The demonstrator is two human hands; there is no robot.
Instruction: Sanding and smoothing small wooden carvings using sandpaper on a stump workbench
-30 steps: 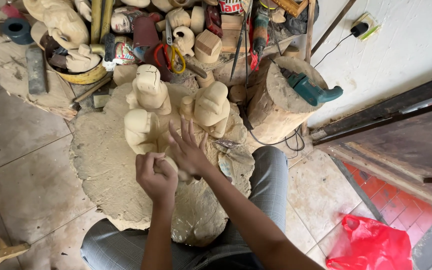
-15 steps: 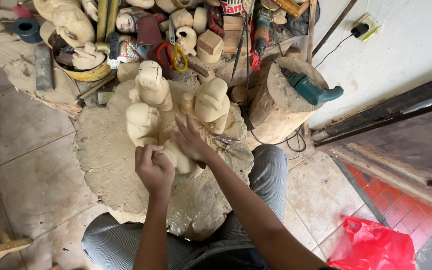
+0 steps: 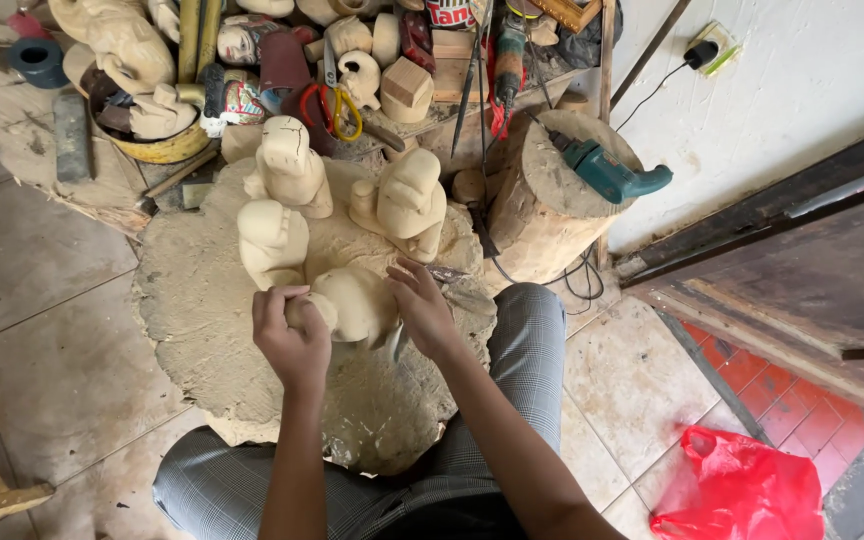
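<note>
We see our own two bare arms reaching down from the bottom edge, with no sleeves on them down to the wrists. Our left hand [image 3: 292, 335] and right hand [image 3: 422, 310] wear no gloves, rings or watch that we can make out. Our legs are covered by trousers [image 3: 522, 350] in a fine grey and white check, creased at the knees.
</note>
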